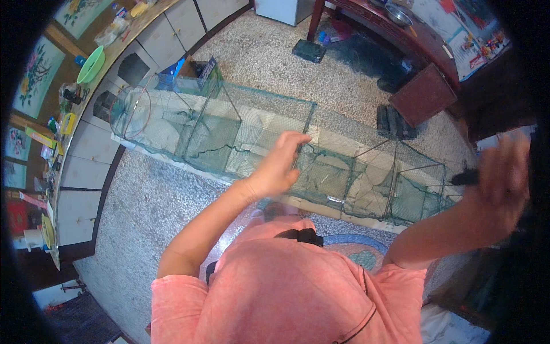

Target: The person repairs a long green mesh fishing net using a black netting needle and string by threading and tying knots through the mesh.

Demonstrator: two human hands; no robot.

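Net cage point(326, 167), sheer green mesh, boxy wire frames, is stretching left-right; left fingers point(291, 138) are curling half-open, empty; right fingers point(511, 153) blurring, can't tell.

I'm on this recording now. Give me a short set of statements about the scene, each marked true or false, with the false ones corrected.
1. The long mesh net stretches out in front of the person. True.
2. The left hand is at the net's far left end. False: it is near the middle of the net's length.
3. The right hand is raised at the right side and looks blurred. True.
4. The green basin is on the floor. False: it is on the counter at the left.
5. The person wears a blue top. False: it is pink.
6. A metal bowl sits on the dark red table. True.
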